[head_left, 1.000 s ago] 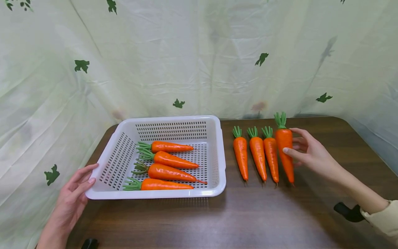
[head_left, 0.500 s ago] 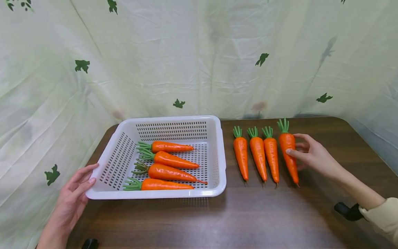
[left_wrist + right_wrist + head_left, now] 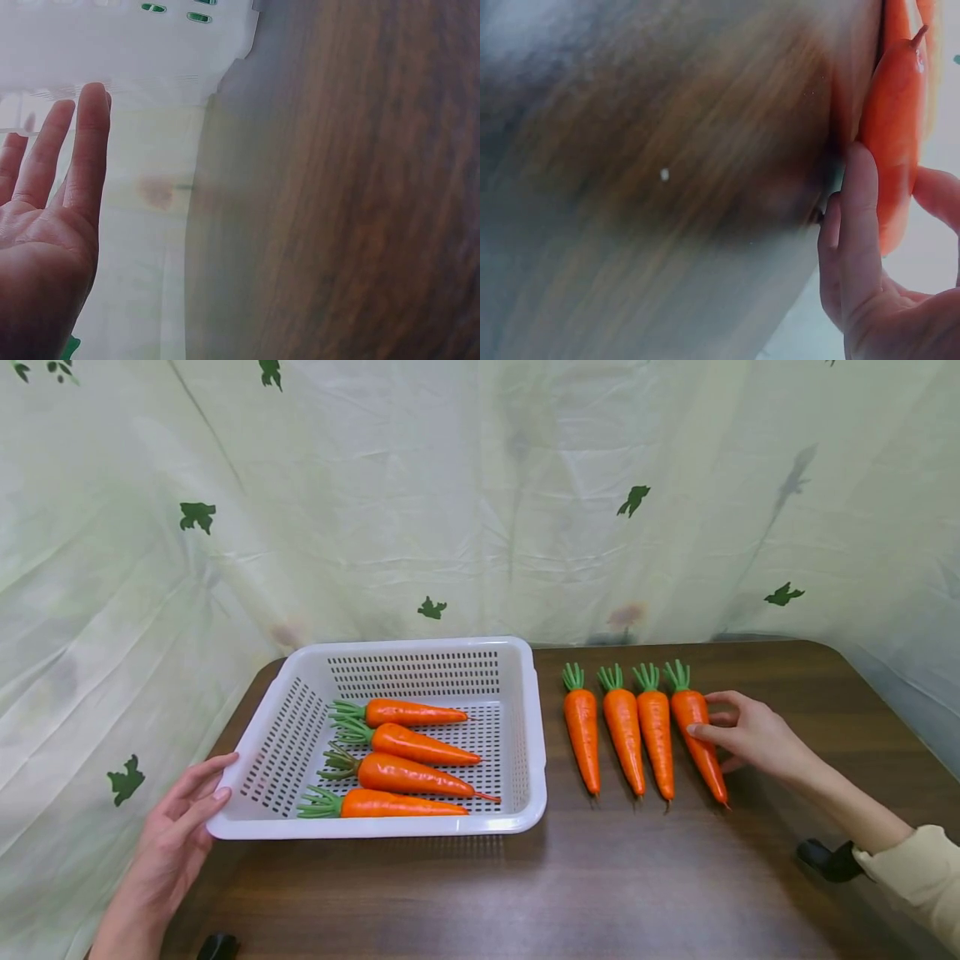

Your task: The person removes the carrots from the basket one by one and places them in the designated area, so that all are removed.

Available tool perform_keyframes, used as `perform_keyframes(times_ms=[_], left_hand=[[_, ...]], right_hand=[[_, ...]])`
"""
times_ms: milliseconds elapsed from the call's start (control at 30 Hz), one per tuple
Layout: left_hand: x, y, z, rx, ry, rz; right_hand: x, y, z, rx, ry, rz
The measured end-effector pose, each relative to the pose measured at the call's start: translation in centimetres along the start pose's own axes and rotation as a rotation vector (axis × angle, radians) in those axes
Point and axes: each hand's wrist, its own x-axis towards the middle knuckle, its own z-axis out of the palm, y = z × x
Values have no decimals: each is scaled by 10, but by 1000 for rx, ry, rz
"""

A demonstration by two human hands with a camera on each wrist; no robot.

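My right hand (image 3: 753, 735) pinches the rightmost carrot (image 3: 697, 743), thumb on its near left side and fingers on its right. This carrot lies slantwise at the end of a row on the table, green tops toward the back. In the right wrist view the same orange carrot (image 3: 896, 127) sits between thumb and fingers. My left hand (image 3: 168, 839) touches the left rim of a white perforated plastic basket (image 3: 337, 829) near its front corner. Its fingers (image 3: 90, 150) are straight in the left wrist view. Several carrots (image 3: 420, 746) lie crosswise inside the basket, tops to the left.
Left of the held one, three more carrots, a near one (image 3: 654, 735), a middle one (image 3: 622, 731) and a far-left one (image 3: 581, 731), stand in line on the brown wooden table (image 3: 600, 877). A pale leaf-patterned curtain (image 3: 480, 510) hangs behind the table and at both sides.
The right hand has brought its carrot down, first rightward and then its top back left, beside the row, where it now lies tilted. The left hand and basket have stayed put.
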Motion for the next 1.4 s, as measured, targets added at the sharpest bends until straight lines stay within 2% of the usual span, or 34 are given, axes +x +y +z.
perform_keyframes(times_ms=[233,500,800,1133,1400], left_hand=[[1,1,0,-11,-8,-1],[0,0,-1,-48,-25,33],[-1,0,0,-49,-18,21],[-1,0,0,-52,-19,24],[0,1,-1,-39,1,1]], right_hand=[[2,2,2,15,-4,-12],[2,3,8,49,6,-38],[2,-1,14,127,-19,-41],[0,2,9,84,-16,-28],[-2,1,4,51,23,-34]])
